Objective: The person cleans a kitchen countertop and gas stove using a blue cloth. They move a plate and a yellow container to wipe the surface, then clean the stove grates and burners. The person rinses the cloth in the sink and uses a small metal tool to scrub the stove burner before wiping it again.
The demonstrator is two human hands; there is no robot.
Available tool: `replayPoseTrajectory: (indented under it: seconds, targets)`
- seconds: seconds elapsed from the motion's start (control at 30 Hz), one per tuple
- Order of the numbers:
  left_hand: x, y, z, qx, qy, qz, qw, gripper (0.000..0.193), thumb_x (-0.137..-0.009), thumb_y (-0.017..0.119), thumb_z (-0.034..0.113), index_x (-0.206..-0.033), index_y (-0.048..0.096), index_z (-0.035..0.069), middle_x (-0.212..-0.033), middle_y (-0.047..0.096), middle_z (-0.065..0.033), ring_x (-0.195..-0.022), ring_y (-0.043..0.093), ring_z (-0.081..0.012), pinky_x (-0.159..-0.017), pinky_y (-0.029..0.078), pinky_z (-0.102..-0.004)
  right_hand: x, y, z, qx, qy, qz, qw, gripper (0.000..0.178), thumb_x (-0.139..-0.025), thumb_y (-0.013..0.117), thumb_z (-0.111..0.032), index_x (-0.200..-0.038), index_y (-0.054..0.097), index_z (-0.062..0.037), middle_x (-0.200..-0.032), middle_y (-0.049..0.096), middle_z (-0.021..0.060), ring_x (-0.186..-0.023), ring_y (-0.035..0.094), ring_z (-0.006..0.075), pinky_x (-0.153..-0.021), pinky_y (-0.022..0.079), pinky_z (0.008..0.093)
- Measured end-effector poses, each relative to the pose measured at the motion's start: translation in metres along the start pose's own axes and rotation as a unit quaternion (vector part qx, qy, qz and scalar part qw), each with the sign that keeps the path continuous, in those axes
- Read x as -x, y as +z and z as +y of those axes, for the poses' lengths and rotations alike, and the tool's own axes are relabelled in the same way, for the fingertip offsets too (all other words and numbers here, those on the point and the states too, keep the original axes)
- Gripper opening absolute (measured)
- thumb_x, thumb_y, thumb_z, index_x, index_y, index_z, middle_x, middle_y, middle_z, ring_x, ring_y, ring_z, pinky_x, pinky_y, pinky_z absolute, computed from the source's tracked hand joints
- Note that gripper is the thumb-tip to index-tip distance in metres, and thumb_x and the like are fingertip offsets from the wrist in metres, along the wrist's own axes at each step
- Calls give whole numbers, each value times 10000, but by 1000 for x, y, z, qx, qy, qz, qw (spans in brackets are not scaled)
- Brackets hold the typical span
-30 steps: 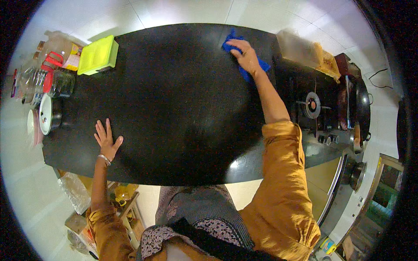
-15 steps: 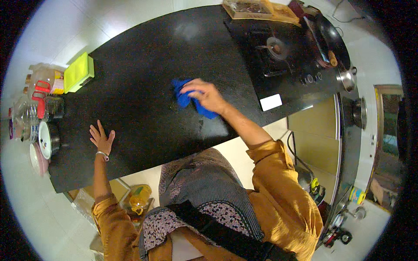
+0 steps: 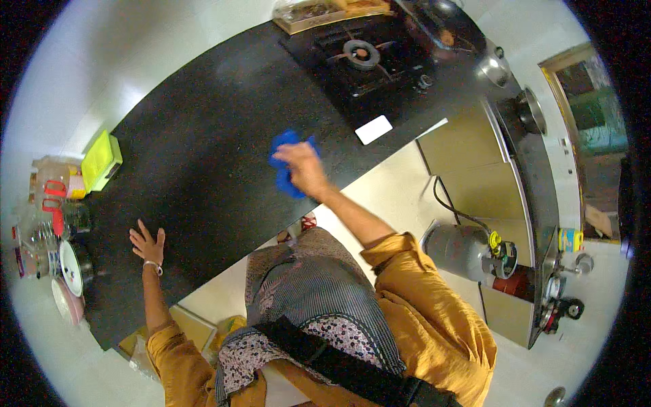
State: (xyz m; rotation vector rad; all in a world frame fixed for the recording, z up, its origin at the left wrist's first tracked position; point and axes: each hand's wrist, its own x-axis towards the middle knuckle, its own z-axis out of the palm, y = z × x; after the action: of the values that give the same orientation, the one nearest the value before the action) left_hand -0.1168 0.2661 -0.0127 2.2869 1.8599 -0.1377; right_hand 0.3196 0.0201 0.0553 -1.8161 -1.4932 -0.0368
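Observation:
A crumpled blue cloth (image 3: 287,182) lies on the black countertop (image 3: 210,156), pressed down under my right hand (image 3: 302,167). The fingers of that hand are curled over the cloth and slightly blurred. My left hand (image 3: 147,245) rests flat on the counter's left part, fingers spread, with nothing in it and a bracelet at the wrist. Close to its left stands a pot with a white lid (image 3: 70,266). To the right of the cloth lies a white flat rectangular object (image 3: 373,129), beside the gas stove.
A gas stove (image 3: 361,55) is at the far right, with a box (image 3: 308,17) behind it. Along the left edge stand a lime-green container (image 3: 101,161), red-handled scissors (image 3: 54,203), and clear jars. A gas cylinder (image 3: 458,251) stands below on the right.
My right hand has shifted with the cloth over the counter, nearer to its front edge. The whole view has turned, so stove and jars appear displaced. My left hand stays flat on the counter.

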Motion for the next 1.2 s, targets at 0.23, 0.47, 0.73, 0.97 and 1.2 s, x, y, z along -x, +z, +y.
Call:
replayPoseTrajectory:
  seconds: [0.23,0.47,0.73,0.97,1.2]
  targets:
    - [38,-93,22,179,49,13,983,744,-842,612,326,-1433,184,176,-1469,87,-216,-1346,156,-364,-1065,194,-467,-21,-70,-42,-377,240,219,867,306,-722,580,74,-1004,632,-32,-1058,623,82,-1048,549,200,-958,386,311]
    - [58,-115,160,481,246,47,840,446,-847,604,86,-1269,472,23,-1089,600,-68,-944,563,-116,-848,443,-244,1,-198,111,-282,306,506,756,314,-835,560,-60,-1146,557,-13,-1155,557,111,-1052,508,184,-919,389,305]
    - [83,-98,414,510,254,-124,812,396,-855,602,179,-1188,519,-20,-925,644,-90,-831,620,-142,-729,499,-270,23,-163,89,162,199,178,950,470,-771,573,-144,-1212,474,-17,-1240,442,231,-1088,395,395,-937,302,482]
    - [85,-88,536,392,123,-144,900,372,-860,577,310,-873,531,-59,-666,611,-166,-497,637,-231,-404,502,-310,29,-190,93,-64,150,150,975,417,-720,544,40,-1112,593,-94,-1135,528,146,-1036,461,317,-914,367,412]
    - [68,-92,541,305,184,-82,931,221,-840,504,129,-771,506,-81,-593,583,-186,-466,619,-266,-406,513,-343,20,-201,127,38,157,99,982,375,-737,554,26,-1107,581,-32,-1145,513,188,-1045,445,346,-945,337,405]
